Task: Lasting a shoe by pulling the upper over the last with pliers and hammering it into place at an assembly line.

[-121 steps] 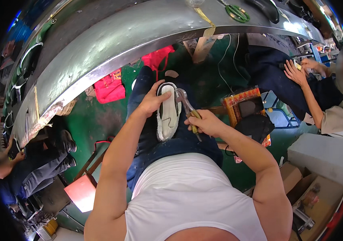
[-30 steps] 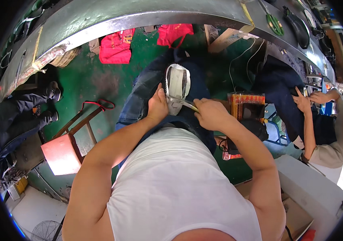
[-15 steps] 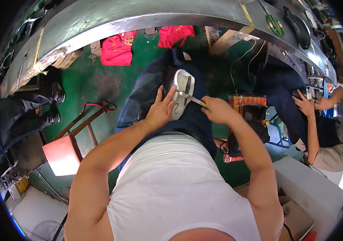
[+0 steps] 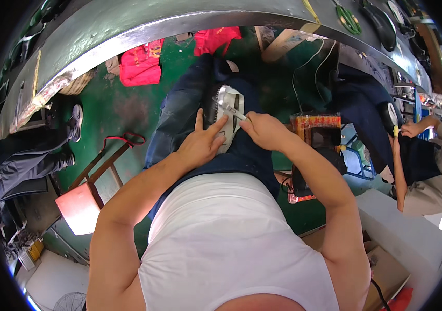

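A shoe [image 4: 226,136] lies on my lap with its pale underside up and a ragged, notched white edge along one side; a dark strip runs along its middle. My left hand [image 4: 203,140] rests against the near left part of it, fingers stretched and spread, some touching the underside. In my right hand [image 4: 263,128] is a slim metal-headed tool that looks like a hammer [image 4: 236,113], its head above the shoe's far left edge. My right fingers are closed round the handle. The shoe's side and top are hidden beneath.
A metal workbench [image 4: 179,26] curves across the far side, with green-handled scissors [image 4: 349,20] and a black shoe [image 4: 380,26] on it. A seated co-worker [image 4: 425,171] handles a shoe at right. A wooden stool [image 4: 80,205] stands left, near another person's legs [image 4: 34,150].
The tool's head has moved to the far left edge of the shoe, and my right hand has shifted left. My left hand has slid slightly nearer. The co-worker's hands have moved.
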`<state>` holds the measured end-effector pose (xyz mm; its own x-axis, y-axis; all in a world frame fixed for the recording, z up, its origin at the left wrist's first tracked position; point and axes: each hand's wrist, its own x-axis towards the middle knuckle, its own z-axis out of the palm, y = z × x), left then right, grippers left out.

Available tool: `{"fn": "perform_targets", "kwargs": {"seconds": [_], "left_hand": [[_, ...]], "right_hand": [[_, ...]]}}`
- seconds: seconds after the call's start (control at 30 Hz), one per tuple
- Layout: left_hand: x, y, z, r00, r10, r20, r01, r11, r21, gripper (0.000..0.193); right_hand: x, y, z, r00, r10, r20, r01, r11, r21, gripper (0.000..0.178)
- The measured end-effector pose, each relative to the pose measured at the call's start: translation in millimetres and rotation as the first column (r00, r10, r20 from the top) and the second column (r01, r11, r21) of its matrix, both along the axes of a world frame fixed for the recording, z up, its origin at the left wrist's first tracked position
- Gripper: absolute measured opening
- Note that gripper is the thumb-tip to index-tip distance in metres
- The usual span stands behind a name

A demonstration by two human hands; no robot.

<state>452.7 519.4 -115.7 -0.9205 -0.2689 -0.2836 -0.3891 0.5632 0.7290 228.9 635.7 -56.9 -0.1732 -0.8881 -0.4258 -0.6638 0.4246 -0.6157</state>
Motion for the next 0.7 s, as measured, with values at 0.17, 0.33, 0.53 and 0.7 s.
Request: {"fn": "perform_targets", "kwargs": {"seconds": [0.17,0.33,0.53,0.7], "left_hand": [[13.8,7.1,-7.2,0.939,0.335,-0.075,-0.318,0.931,0.177,0.075],[19.0,4.7,-11.3,0.942,0.333,0.029,-0.326,0.894,0.309,0.099],[-3.6,-12.3,25.9,0.948,0.209,0.240,-0.281,0.905,0.320,0.111],[-9.2,-51.6,90.9,0.992,0.096,-0.080,-0.103,0.990,-0.094,0.100]], "right_hand": [[17.4,17.7,12.0,0.970,-0.073,0.230,0.075,0.997,0.003,0.046],[29.4,38.2,8.3,0.997,-0.012,0.071,0.006,0.996,0.089,0.047],[30.8,51.4,-13.7,0.957,-0.143,0.251,0.149,0.989,-0.003,0.045],[23.8,72.7,-27.9,0.750,-0.434,0.499,0.512,0.858,-0.025,0.044]]}}
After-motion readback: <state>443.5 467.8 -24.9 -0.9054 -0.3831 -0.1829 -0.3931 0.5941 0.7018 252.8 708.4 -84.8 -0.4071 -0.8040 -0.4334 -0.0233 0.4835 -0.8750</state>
